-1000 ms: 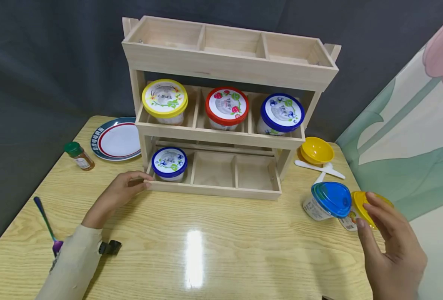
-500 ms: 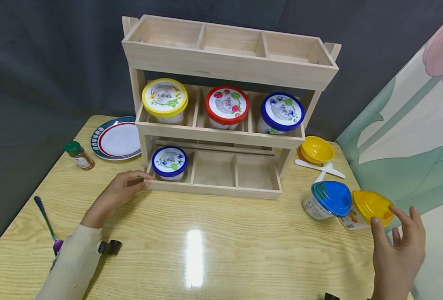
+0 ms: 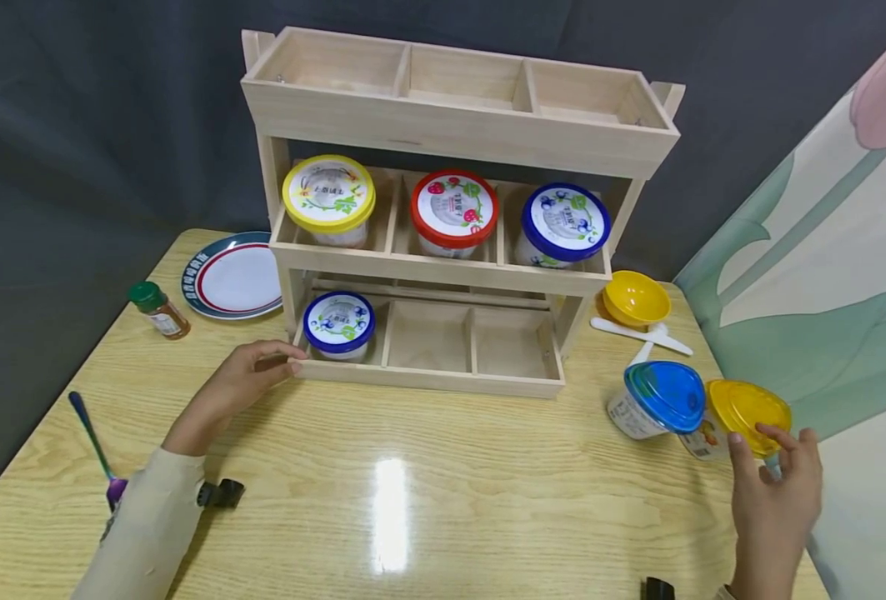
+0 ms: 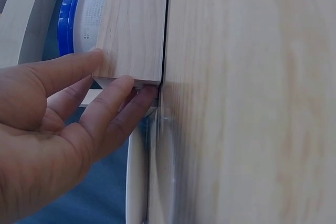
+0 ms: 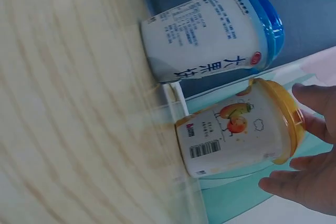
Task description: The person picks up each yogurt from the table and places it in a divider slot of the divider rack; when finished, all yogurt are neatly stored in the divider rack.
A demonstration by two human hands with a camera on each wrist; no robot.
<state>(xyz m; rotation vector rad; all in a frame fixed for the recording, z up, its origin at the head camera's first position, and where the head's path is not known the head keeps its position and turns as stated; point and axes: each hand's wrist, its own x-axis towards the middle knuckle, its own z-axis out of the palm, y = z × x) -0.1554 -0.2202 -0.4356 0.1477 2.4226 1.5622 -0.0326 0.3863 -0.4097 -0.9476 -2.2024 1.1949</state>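
On the table at right stands a white yogurt-type cup with a yellow lid [image 3: 750, 414], its printed fruit and barcode facing the right wrist camera. My right hand [image 3: 782, 492] is right at that lid, thumb and fingers spread around its edge and not closed on it. Beside it stands a similar cup with a blue lid [image 5: 210, 35]. My left hand [image 3: 251, 379] grips the lower left corner of the wooden rack [image 3: 427, 382], thumb and fingers bracketing the board's end. A blue-lidded tub [image 3: 339, 322] sits in the rack's bottom left compartment.
The middle tier holds yellow [image 3: 328, 193], red [image 3: 454, 208] and blue-lidded [image 3: 566, 218] tubs. A plate [image 3: 236, 279], spice jar [image 3: 159, 310] and purple fork [image 3: 97, 446] lie left; a yellow bowl [image 3: 636, 297] and white plastic cutlery [image 3: 641, 335] lie right.
My right hand has swung back to the right and then inward again to the yellow-lidded cup, its fingers now at the lid. The left hand has stayed on the rack corner.
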